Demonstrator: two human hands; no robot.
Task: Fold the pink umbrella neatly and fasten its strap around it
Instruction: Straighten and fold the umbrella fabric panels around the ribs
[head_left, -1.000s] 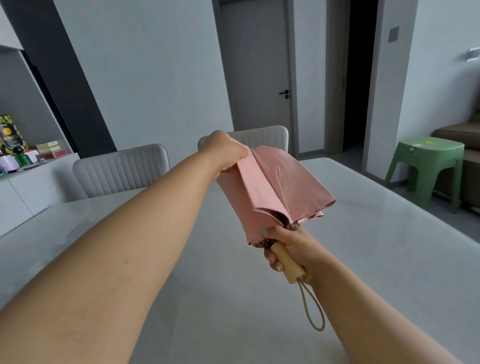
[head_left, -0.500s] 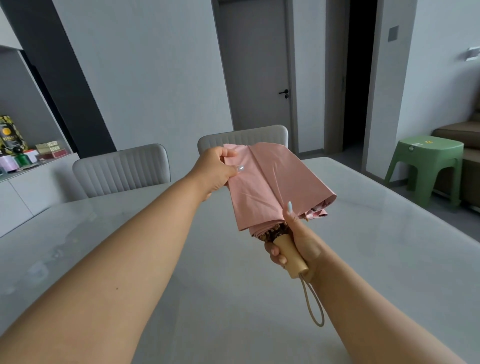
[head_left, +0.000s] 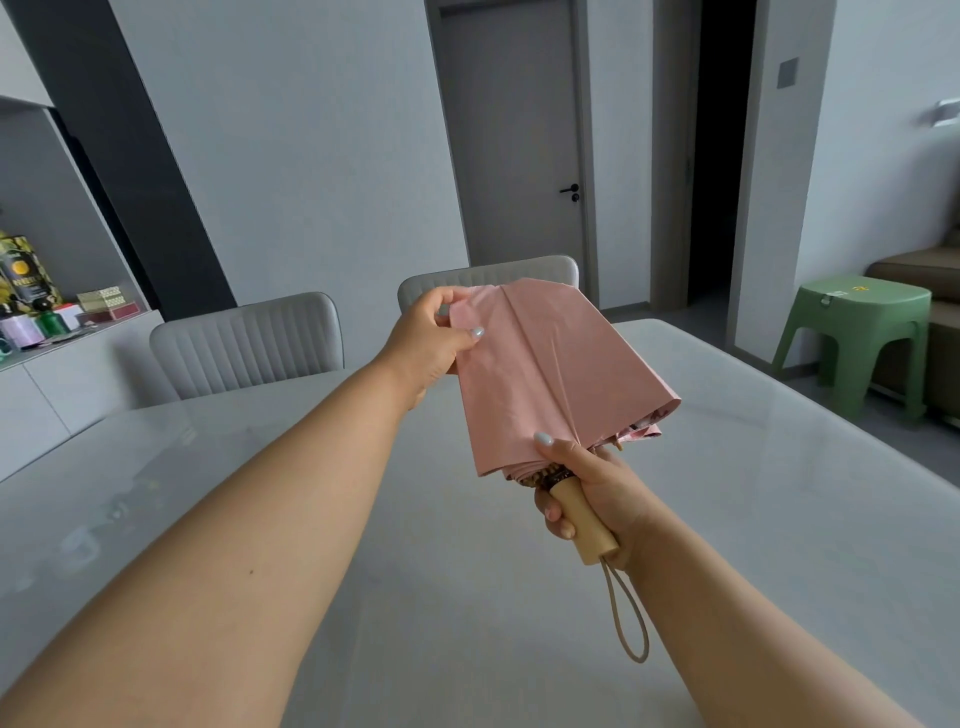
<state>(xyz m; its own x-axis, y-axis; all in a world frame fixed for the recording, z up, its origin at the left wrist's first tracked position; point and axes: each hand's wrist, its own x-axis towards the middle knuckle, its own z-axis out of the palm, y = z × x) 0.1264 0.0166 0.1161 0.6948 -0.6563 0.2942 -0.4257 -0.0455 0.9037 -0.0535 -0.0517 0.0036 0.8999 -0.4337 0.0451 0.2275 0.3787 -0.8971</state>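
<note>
The pink umbrella (head_left: 550, 374) hangs collapsed above the grey table (head_left: 779, 493), canopy loose and unrolled. The right hand (head_left: 597, 488) grips the wooden handle (head_left: 582, 519) at its five o'clock, thumb pressing the fabric; the left hand (head_left: 431, 343) pinches a panel edge at ten o'clock. Best pull each panel flat before wrapping.

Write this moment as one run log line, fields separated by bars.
left hand: pinches canopy edge | right hand: grips wooden handle | pink umbrella: held above table, unfastened
</note>
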